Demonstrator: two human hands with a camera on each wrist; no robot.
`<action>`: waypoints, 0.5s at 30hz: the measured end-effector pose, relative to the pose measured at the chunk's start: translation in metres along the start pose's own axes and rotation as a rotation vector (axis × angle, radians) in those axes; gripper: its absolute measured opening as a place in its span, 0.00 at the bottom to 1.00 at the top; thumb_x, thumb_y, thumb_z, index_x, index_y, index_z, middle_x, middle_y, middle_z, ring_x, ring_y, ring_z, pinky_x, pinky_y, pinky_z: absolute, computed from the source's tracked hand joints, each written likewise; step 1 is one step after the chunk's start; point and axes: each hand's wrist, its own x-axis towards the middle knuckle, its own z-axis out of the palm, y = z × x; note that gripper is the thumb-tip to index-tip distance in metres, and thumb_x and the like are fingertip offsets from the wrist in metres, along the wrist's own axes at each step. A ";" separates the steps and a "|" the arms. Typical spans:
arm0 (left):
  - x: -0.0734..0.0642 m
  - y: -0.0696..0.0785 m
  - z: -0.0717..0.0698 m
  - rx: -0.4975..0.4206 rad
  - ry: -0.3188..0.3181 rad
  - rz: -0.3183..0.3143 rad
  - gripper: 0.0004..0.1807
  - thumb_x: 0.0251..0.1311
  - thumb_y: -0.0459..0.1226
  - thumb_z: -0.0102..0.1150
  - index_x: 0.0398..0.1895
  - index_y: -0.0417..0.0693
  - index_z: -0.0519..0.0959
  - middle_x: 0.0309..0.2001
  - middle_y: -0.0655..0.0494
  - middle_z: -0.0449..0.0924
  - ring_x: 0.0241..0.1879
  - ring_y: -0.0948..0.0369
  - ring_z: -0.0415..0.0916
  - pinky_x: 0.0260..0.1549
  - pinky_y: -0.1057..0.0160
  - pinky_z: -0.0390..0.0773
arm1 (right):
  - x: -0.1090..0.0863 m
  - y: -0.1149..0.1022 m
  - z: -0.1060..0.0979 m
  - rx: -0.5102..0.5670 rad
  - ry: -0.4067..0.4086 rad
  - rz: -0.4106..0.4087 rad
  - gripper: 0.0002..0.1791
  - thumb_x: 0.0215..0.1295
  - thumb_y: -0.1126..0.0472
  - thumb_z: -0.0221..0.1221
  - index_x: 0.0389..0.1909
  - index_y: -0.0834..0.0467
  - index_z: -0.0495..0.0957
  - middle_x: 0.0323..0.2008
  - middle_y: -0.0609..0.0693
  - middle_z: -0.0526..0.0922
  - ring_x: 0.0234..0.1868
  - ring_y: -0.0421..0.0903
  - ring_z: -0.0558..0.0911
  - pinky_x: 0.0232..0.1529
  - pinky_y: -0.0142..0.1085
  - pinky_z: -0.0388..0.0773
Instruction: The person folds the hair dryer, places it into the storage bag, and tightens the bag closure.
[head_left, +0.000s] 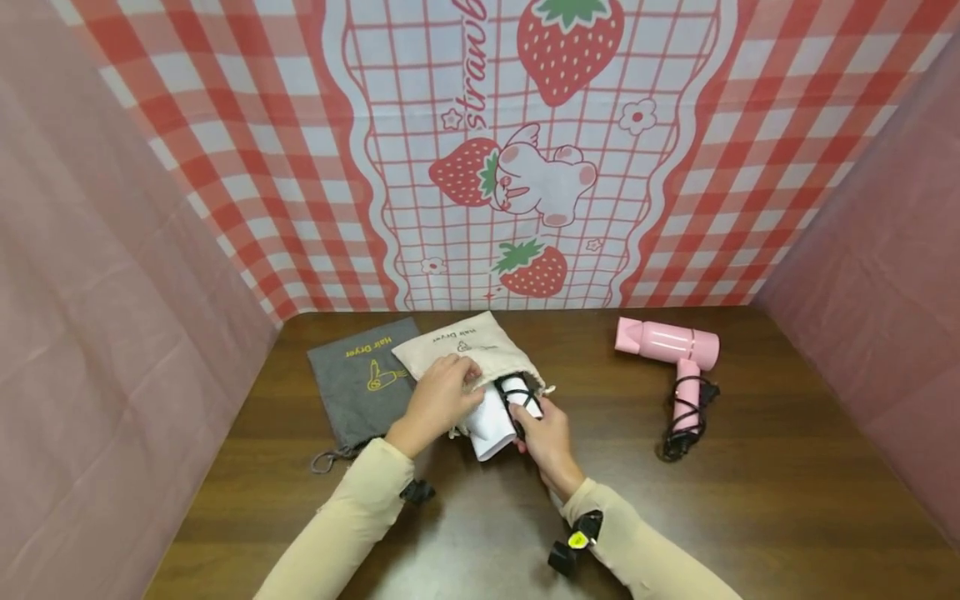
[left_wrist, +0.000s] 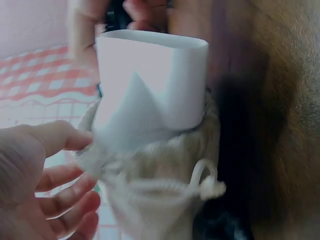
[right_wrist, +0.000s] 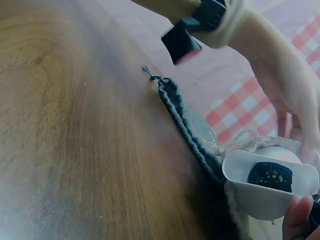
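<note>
A white hair dryer (head_left: 491,427) lies partly inside a cream drawstring bag (head_left: 504,354), its flat nozzle (left_wrist: 150,85) sticking out of the opening. My right hand (head_left: 551,437) grips the dryer's white handle, which has a black cord wrapped round it. With thumb and fingers my left hand (head_left: 446,396) pinches the bag's rim beside the nozzle; the left wrist view has this hand (left_wrist: 47,180) at the cloth edge. In the right wrist view the nozzle's mouth (right_wrist: 235,167) faces the camera, with a dark grille inside. The rest of the dryer is hidden by the cloth.
A grey drawstring pouch (head_left: 337,387) printed "Hair Dryer" lies flat at the left, partly under the cream bag. To the right lies a pink hair dryer (head_left: 667,343) with its black cord wound round the handle. A strawberry-patterned cloth (head_left: 495,225) hangs behind the wooden table (head_left: 780,467).
</note>
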 end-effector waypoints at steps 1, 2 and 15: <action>0.003 0.002 0.003 0.026 0.025 0.024 0.10 0.53 0.40 0.66 0.36 0.47 0.81 0.32 0.55 0.78 0.34 0.57 0.74 0.37 0.60 0.75 | 0.000 0.000 0.001 -0.007 -0.001 -0.001 0.11 0.62 0.65 0.59 0.40 0.69 0.75 0.17 0.46 0.72 0.09 0.36 0.68 0.13 0.28 0.69; 0.005 0.003 0.006 0.046 0.050 0.044 0.09 0.54 0.41 0.66 0.36 0.47 0.81 0.32 0.55 0.78 0.34 0.57 0.75 0.37 0.59 0.75 | 0.000 0.000 0.001 -0.012 -0.001 -0.005 0.11 0.62 0.65 0.59 0.41 0.69 0.75 0.17 0.46 0.72 0.09 0.36 0.68 0.13 0.28 0.69; 0.000 0.028 0.008 -0.055 -0.048 0.081 0.06 0.59 0.38 0.63 0.29 0.49 0.86 0.28 0.57 0.84 0.29 0.62 0.80 0.32 0.64 0.77 | 0.012 0.006 0.023 -0.101 0.028 -0.293 0.15 0.63 0.67 0.58 0.49 0.70 0.75 0.38 0.58 0.81 0.36 0.45 0.80 0.42 0.34 0.78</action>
